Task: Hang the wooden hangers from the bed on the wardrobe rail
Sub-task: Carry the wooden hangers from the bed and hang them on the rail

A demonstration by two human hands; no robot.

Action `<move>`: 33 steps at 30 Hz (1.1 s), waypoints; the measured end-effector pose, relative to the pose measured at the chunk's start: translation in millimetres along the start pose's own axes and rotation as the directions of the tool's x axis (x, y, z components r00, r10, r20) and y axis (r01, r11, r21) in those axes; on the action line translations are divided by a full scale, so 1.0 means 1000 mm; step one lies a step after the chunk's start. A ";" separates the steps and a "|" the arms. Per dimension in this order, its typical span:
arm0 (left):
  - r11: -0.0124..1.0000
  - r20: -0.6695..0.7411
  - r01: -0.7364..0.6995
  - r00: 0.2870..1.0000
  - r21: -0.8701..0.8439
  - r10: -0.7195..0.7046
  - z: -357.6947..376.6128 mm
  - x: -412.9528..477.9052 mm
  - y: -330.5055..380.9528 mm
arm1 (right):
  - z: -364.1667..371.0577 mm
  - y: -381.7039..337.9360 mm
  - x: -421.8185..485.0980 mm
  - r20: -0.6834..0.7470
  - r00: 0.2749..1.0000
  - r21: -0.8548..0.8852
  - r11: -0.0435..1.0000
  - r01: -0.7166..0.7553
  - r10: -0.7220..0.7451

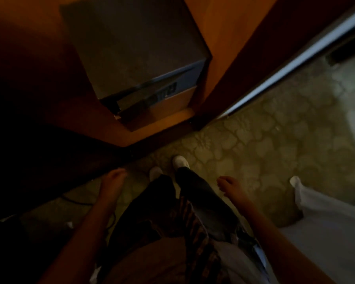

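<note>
I look straight down at the floor in dim light. My left hand (113,181) hangs low beside my left leg, fingers loosely apart, holding nothing. My right hand (229,185) hangs beside my right leg, also empty with fingers apart. The open wooden wardrobe (80,119) stands just ahead of my feet, with a dark grey safe (131,58) on its floor. No wooden hanger and no rail are in view. A corner of the white bed (326,222) shows at the lower right.
Patterned carpet (264,150) covers the floor to the right. The wardrobe's side panel (244,58) and a bright strip (295,58) run diagonally at the upper right. A dark cable (74,199) lies on the floor by my left arm.
</note>
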State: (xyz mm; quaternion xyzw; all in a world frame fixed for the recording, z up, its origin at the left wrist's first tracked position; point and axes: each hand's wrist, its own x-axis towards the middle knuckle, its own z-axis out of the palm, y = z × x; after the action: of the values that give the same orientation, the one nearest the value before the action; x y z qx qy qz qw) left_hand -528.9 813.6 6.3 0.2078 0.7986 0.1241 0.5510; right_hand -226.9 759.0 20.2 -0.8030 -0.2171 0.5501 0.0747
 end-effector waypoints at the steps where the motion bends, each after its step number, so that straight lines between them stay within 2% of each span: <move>1: 0.999 0.022 0.002 1.000 0.033 -0.003 0.003 0.001 -0.004 | 0.003 0.013 -0.007 -0.025 0.999 0.040 0.998 -0.039 0.040; 8: 0.965 0.171 -0.050 0.985 0.258 0.005 0.043 0.011 0.016 | 0.020 0.100 -0.044 -0.126 0.965 0.279 0.941 -0.190 0.232; 15: 0.931 0.211 -0.205 0.967 0.303 0.144 0.090 -0.010 0.045 | 0.034 0.170 -0.060 -0.092 0.952 0.485 0.849 -0.212 0.291; 21: 0.870 0.244 -0.191 0.966 0.455 0.084 0.144 -0.047 0.003 | 0.007 0.222 -0.069 -0.027 0.959 0.571 0.792 -0.218 0.283; 25: 0.700 0.393 -0.341 0.915 0.628 0.093 0.189 -0.077 -0.042 | -0.023 0.277 -0.072 -0.118 0.935 0.643 0.743 -0.185 0.335; 29: 0.539 0.459 -0.474 0.871 0.696 0.173 0.243 -0.092 -0.043 | -0.049 0.339 -0.085 -0.158 0.880 0.760 0.624 -0.181 0.447; 31: 0.454 0.528 -0.533 0.836 0.714 0.151 0.276 -0.102 -0.040 | -0.058 0.363 -0.094 -0.163 0.849 0.810 0.560 -0.176 0.502; 33: 0.316 0.611 -0.614 0.782 0.724 0.119 0.312 -0.117 -0.045 | -0.066 0.385 -0.102 -0.152 0.814 0.857 0.485 -0.174 0.560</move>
State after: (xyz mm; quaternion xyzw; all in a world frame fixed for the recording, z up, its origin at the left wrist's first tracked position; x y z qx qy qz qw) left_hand -210.9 709.8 -28.6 0.6734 0.5112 -0.2493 0.4723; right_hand -94.3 379.0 -5.6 -0.8006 0.2622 0.4056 0.3546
